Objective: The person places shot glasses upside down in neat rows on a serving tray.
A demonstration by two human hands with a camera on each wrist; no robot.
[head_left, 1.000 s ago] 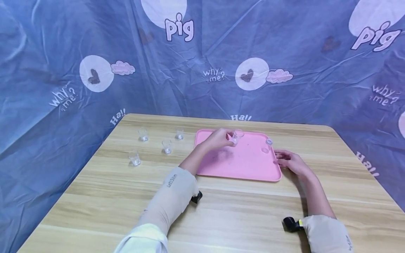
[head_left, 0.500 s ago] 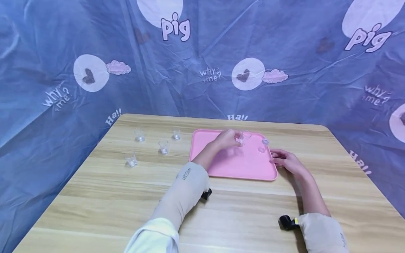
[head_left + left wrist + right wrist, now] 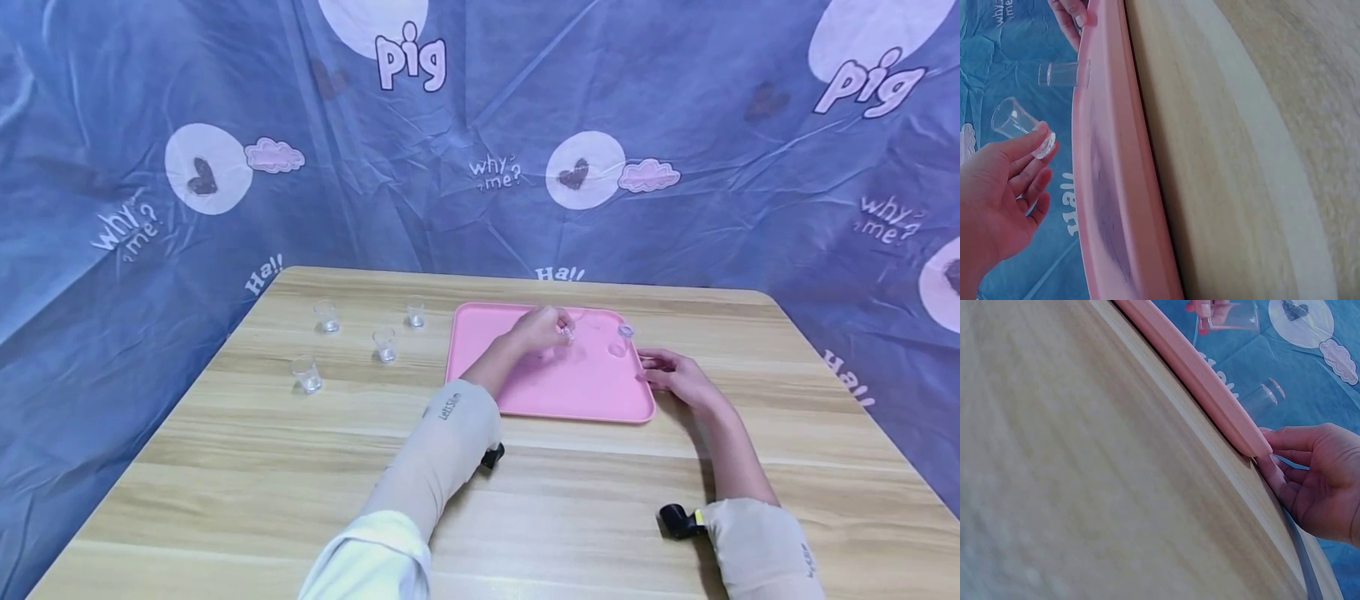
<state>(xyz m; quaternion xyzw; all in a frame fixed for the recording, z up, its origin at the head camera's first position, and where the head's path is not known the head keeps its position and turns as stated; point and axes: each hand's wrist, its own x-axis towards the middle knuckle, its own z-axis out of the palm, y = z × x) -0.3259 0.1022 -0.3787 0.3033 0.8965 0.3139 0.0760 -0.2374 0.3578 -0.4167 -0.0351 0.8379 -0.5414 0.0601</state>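
My left hand (image 3: 534,332) is over the pink tray (image 3: 570,392), pinching a small clear shot glass (image 3: 1017,125) near its base between thumb and fingers. The glass leans, its wide mouth pointing up and away from the tray. A second shot glass (image 3: 1063,74) stands upside down near the tray's right side. At that side, my right hand (image 3: 678,382) grips the rim, with fingers on either side of the edge (image 3: 1263,447) at a corner.
Several more clear shot glasses stand mouth up on the wooden table (image 3: 315,483) to the tray's left, the nearest being a glass (image 3: 307,375) at the far left. A blue printed cloth (image 3: 480,125) hangs behind the table.
My left hand has moved to the right over the tray with the shot glass, which now leans more. The right hand stays at the tray's edge. The head view has shifted slightly.
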